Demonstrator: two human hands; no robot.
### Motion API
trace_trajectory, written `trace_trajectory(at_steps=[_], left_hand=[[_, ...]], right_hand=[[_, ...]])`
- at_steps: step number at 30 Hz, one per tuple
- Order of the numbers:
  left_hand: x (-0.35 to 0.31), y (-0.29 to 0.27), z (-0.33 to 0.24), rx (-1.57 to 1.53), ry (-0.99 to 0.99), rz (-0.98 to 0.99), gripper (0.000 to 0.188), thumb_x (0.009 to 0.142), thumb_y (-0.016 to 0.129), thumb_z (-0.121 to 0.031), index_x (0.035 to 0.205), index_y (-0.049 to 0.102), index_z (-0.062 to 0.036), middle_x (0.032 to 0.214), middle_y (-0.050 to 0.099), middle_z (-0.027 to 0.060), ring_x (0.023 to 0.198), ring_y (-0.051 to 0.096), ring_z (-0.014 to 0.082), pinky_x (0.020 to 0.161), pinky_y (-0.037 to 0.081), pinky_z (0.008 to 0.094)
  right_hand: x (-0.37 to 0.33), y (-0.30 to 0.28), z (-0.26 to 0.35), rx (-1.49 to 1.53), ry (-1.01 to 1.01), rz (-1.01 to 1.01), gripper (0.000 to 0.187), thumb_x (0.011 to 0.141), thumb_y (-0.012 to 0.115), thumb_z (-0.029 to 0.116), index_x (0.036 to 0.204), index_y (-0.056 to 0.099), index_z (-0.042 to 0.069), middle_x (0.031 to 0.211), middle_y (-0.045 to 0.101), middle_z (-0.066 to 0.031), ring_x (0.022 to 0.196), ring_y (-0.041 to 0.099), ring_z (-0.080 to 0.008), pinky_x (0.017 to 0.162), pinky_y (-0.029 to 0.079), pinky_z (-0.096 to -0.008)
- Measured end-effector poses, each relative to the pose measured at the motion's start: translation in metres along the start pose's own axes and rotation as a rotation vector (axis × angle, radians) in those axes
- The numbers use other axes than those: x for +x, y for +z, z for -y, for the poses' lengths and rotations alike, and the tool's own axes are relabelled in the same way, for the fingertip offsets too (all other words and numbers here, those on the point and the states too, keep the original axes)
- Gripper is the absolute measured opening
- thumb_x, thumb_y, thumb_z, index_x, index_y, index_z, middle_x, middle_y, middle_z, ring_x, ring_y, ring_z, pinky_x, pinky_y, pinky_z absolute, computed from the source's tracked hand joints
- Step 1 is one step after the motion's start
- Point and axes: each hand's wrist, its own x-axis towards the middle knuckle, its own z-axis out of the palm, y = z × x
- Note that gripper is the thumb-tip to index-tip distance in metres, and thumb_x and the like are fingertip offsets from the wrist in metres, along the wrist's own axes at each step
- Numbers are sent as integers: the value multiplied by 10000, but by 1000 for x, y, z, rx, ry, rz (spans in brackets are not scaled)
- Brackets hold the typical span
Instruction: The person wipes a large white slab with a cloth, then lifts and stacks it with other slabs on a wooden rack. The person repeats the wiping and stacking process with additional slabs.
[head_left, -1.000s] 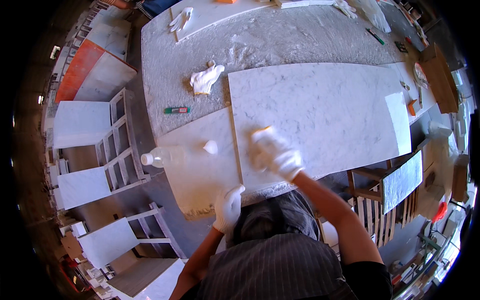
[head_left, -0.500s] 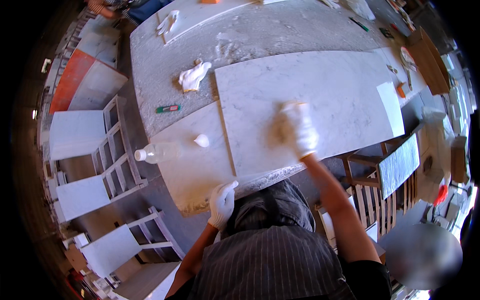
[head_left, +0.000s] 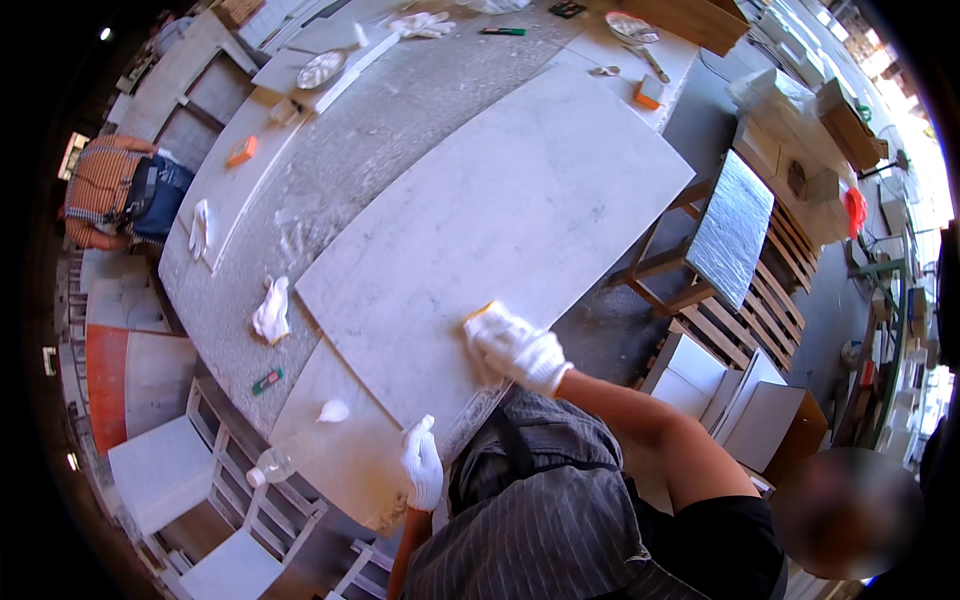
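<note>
A large white marble slab (head_left: pixel 520 200) lies on the grey workbench (head_left: pixel 390 110). My right hand (head_left: pixel 515 350), in a white glove, presses a small yellowish pad (head_left: pixel 481 314) flat onto the slab near its front edge. My left hand (head_left: pixel 422 465), also gloved, rests on the front edge of a smaller slab (head_left: pixel 335 450) with nothing in it. A clear plastic bottle (head_left: pixel 275 464) lies on its side at the smaller slab's left end, and a small white wad (head_left: pixel 333 410) sits on it.
A crumpled white rag (head_left: pixel 272 310) and a green-and-red marker (head_left: pixel 266 380) lie on the bench to the left. Wooden racks with slabs (head_left: pixel 735 235) stand to the right. White slabs (head_left: pixel 150 470) lean at lower left. A person in stripes (head_left: pixel 110 185) sits at far left.
The view has swung and tilted. My right hand has slid the pad across the big slab toward its near edge. My left hand stays on the smaller slab's edge.
</note>
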Motion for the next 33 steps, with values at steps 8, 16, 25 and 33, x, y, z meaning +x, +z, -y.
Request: trace_trajectory(at_steps=[8, 16, 25, 33], left_hand=[[49, 43, -30, 11, 106, 98, 273, 967, 528, -12, 1205, 662, -3, 1042, 645, 140, 955, 613, 229, 874, 480, 330], [63, 60, -63, 102, 29, 145, 269, 971, 518, -24, 1191, 670, -2, 1037, 650, 140, 959, 613, 241, 849, 487, 347], [44, 46, -63, 214, 32, 99, 229, 937, 538, -28, 1101, 692, 19, 974, 677, 161, 910, 642, 267, 826, 494, 360], [38, 30, -40, 198, 63, 84, 233, 934, 547, -36, 1108, 702, -20, 989, 685, 153, 926, 650, 291, 843, 502, 376]], right_hand=[[-9, -132, -158, -11, 626, -209, 317, 917, 584, 119, 1205, 593, 251, 1157, 593, -134, 737, 693, -323, 557, 576, -401], [-16, -176, -338, -201, 719, -565, 304, 970, 553, 313, 1252, 619, 223, 1269, 592, -204, 1007, 654, -405, 862, 530, -449], [-16, -189, -389, -40, 993, -670, 429, 977, 484, 409, 1339, 587, 203, 1270, 623, -216, 1111, 623, -416, 980, 480, -444], [-34, -158, -334, 0, 998, -648, 491, 1007, 444, 396, 1400, 539, 118, 1186, 657, -250, 1093, 627, -433, 960, 475, -453]])
